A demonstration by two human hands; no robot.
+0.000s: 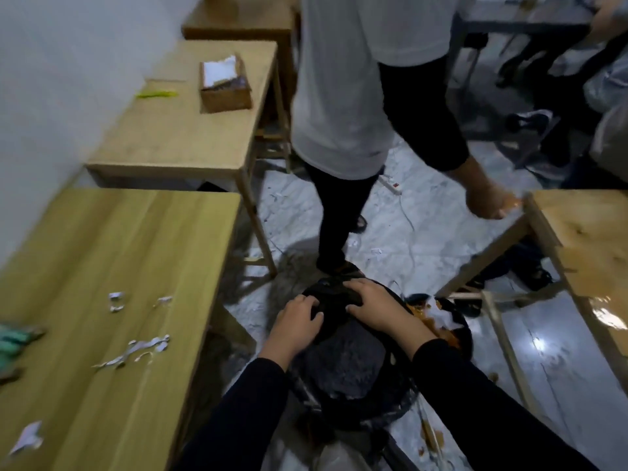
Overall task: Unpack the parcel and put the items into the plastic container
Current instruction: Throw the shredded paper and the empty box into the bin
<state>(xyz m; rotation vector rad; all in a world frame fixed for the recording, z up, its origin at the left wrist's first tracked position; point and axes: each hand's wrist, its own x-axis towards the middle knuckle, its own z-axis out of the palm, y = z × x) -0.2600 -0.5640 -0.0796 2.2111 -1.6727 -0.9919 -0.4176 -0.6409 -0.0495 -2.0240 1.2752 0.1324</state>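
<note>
Pressing black bundle over dark bin at 6 o'clock; left hand grip curling round it, right hand spread.

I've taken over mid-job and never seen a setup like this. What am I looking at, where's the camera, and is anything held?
There is no machine: these are a person's two bare hands in black sleeves, filmed by one wide-angle camera worn on their head, looking forward and down. The left hand grips and the right hand presses flat on a black crumpled plastic wrapping over a round dark bin on the floor. Torn white paper scraps lie on the light wooden table at left. A farther table carries a brown cardboard box with white paper inside. Another person in a white shirt stands just beyond the bin. Whether that bin is the plastic container, I cannot tell.
</note>
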